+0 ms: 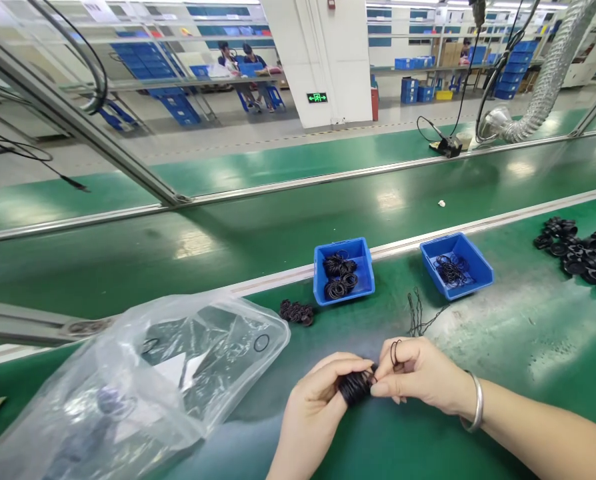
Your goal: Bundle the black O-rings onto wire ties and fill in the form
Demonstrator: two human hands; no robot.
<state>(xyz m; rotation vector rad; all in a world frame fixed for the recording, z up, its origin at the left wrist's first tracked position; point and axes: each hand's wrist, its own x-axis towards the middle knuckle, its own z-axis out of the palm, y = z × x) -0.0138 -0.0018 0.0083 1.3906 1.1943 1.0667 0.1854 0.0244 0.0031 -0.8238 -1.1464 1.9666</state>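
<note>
In my left hand is a thick bundle of black rubber rings, gripped between thumb and fingers. My right hand pinches at the right end of this bundle, with thumb and forefinger closed together. A thin black ring hangs looped by the right fingers. Just behind my hands, a blue bin contains several bundles of similar rings. Farther right, another blue bin holds a loose tangle of thin black loops. Several twisted black strands lie in front of that second bin.
A clear plastic bag spreads over the left side of the green bench. Beside the first bin sits a dark pile of small rings. Black plastic parts are heaped at far right. A metal frame bar crosses the upper left.
</note>
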